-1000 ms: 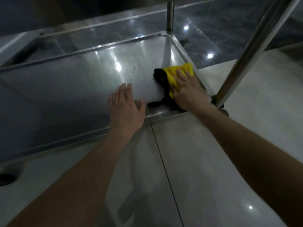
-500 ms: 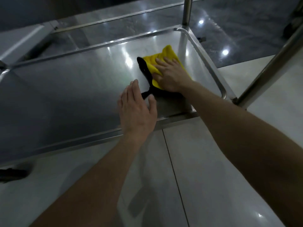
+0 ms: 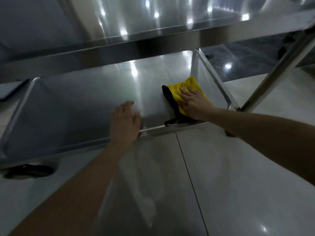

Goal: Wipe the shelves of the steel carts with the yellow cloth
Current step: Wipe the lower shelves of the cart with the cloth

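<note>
1. Fingers (image 3: 185, 93) of the right hand (image 3: 194, 103) lie straight and a little spread, pressed flat on top of the yellow fleecy cloth (image 3: 189, 83); nothing is curled round it.
2. That cloth sits on the lower steel shelf (image 3: 76, 108) of the cart, in its right-hand part, close to the raised right rim and short of the far corner. A black edge of the cloth (image 3: 167, 95) shows along its left side and trails toward the shelf's near rim.
3. The left hand (image 3: 125, 123) is palm down across the near rim of the same shelf, well left of the cloth. Its fingers (image 3: 126, 106) reach forward over the steel, close together, with the thumb out to the right. The hand is blurred, so it only seems to rest on the metal, holding nothing.
4. An upper steel shelf (image 3: 153, 19) spans the top of the view above the lower one, catching bright reflections.
5. A round steel post (image 3: 276, 68) slants up from the shelf's near right corner.
6. Pale glossy floor tiles (image 3: 238, 167) lie under both forearms, and a dark caster wheel (image 3: 27, 171) shows beneath the shelf's near left end.
</note>
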`<state>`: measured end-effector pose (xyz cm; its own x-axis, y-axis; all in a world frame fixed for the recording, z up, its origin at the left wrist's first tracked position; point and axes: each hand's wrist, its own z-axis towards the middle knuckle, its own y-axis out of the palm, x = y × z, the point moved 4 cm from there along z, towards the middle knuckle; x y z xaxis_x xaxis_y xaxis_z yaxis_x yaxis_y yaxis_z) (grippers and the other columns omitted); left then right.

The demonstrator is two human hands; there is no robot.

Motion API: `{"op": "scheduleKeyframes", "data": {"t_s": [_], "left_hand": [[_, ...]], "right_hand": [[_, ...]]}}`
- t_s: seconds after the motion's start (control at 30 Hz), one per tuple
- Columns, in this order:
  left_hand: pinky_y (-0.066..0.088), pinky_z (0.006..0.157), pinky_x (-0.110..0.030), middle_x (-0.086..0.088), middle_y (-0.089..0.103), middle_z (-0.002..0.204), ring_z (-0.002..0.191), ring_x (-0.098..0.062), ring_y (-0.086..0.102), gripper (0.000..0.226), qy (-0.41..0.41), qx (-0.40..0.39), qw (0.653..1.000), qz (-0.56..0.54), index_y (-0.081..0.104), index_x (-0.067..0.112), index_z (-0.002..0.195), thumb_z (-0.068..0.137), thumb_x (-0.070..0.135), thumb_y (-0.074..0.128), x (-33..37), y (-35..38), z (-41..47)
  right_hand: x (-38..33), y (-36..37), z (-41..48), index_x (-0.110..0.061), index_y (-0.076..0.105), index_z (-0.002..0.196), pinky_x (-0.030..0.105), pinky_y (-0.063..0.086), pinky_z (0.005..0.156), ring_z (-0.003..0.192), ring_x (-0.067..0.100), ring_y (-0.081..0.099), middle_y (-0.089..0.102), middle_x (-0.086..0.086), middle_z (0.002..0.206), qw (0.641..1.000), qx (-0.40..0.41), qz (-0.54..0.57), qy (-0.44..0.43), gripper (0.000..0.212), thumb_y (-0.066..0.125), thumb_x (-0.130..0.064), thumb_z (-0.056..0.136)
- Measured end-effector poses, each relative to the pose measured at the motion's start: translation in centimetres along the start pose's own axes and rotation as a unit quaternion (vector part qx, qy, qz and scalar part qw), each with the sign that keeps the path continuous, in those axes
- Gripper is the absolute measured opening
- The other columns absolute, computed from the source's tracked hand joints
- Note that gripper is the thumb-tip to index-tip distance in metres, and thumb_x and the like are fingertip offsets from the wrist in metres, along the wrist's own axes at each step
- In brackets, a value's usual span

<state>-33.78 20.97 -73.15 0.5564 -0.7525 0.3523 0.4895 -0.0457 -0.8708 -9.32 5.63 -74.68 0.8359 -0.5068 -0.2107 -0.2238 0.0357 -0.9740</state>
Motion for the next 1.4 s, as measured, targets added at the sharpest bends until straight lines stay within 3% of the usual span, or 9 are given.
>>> {"op": "scheduleKeyframes", "data": {"t_s": [0.17,0.37,0.5,0.6,0.8,1.0,1.13,1.3,1.4], "left_hand": [[0.033,0.124,-0.054,-0.021,0.058,0.151,0.138,-0.042,0.054,0.056,-0.001,-0.022,0.994,0.111,0.056,0.003,0.145,0.105,0.042,0.044,-10.6,-2.5,-1.4],[0.025,0.131,-0.05,-0.017,0.055,0.154,0.145,-0.036,0.048,0.068,0.014,0.027,0.995,0.096,0.049,0.004,0.152,0.104,0.051,0.047,-10.6,-2.0,-1.8],[0.028,0.129,-0.05,-0.014,0.057,0.154,0.146,-0.035,0.049,0.064,0.009,0.057,0.994,0.089,0.052,0.006,0.152,0.105,0.05,0.046,-10.9,-2.1,-2.0],[0.032,0.126,-0.05,-0.012,0.058,0.154,0.144,-0.035,0.051,0.059,-0.004,0.069,0.994,0.087,0.056,0.009,0.149,0.106,0.048,0.047,-11.0,-2.5,-2.0],[0.034,0.125,-0.056,-0.021,0.057,0.152,0.149,-0.042,0.047,0.045,-0.041,0.031,0.994,-0.091,0.063,-0.001,0.137,0.105,0.029,0.053,-12.2,-4.9,-1.5],[0.023,0.13,-0.055,-0.014,0.045,0.167,0.161,-0.033,0.03,0.061,-0.111,0.004,0.989,0.1,0.051,0.007,0.154,0.109,0.047,0.042,-22.2,-7.2,-1.7],[0.016,0.134,-0.052,-0.013,0.042,0.169,0.162,-0.033,0.028,0.07,-0.099,0.027,0.991,0.091,0.046,0.011,0.159,0.107,0.055,0.032,-22.4,-6.3,-2.4],[0.022,0.131,-0.05,-0.014,0.049,0.163,0.157,-0.034,0.036,0.064,-0.099,0.073,0.988,0.093,0.05,0.012,0.156,0.107,0.051,0.035,-21.8,-6.5,-2.4],[0.027,0.129,-0.051,-0.015,0.052,0.16,0.154,-0.034,0.041,0.06,-0.098,0.094,0.987,0.081,0.052,0.01,0.154,0.11,0.046,0.034,-21.8,-6.8,-2.4]], "right_hand": [[-0.4,0.3,-0.2,-0.026,0.036,0.164,0.052,0.009,0.13,0.163,0.028,0.015,0.025,0.001,0.175,0.998,0.039,0.026,0.03,0.056,0.042,-0.044,0.112],[-4.2,1.3,4.7,-0.029,0.038,0.163,0.055,0.008,0.13,0.163,0.028,0.015,0.023,0.0,0.175,0.998,0.045,0.024,0.04,0.055,0.036,-0.049,0.112],[-12.7,2.4,10.7,-0.03,0.039,0.162,0.058,0.009,0.129,0.163,0.029,0.016,0.023,0.0,0.175,0.999,0.042,0.027,0.001,0.054,0.038,-0.048,0.112],[-18.8,4.2,9.5,-0.031,0.046,0.158,0.054,0.011,0.13,0.162,0.024,0.02,0.03,-0.003,0.173,0.997,0.06,0.033,-0.046,0.05,0.041,-0.047,0.111],[-19.6,5.3,0.7,-0.035,0.046,0.158,0.048,0.01,0.132,0.162,0.016,0.02,0.032,-0.011,0.171,0.985,0.039,0.07,-0.151,0.048,0.046,-0.045,0.111],[-20.3,5.4,2.9,-0.037,0.045,0.158,0.05,0.007,0.132,0.163,0.014,0.016,0.03,-0.012,0.171,0.99,0.043,0.072,-0.11,0.047,0.044,-0.045,0.111],[-21.4,5.4,8.8,-0.034,0.04,0.161,0.054,0.005,0.131,0.163,0.019,0.014,0.024,-0.008,0.174,0.994,0.04,0.045,-0.09,0.052,0.04,-0.047,0.112],[-27.6,5.5,18.8,-0.032,0.033,0.164,0.061,-0.001,0.129,0.164,0.026,0.009,0.015,-0.003,0.177,0.998,0.021,0.035,-0.047,0.056,0.035,-0.05,0.111],[-31.3,6.5,20.0,-0.029,0.035,0.163,0.064,0.0,0.128,0.164,0.031,0.01,0.016,0.002,0.177,0.998,0.024,0.03,-0.059,0.054,0.034,-0.046,0.112]]}}
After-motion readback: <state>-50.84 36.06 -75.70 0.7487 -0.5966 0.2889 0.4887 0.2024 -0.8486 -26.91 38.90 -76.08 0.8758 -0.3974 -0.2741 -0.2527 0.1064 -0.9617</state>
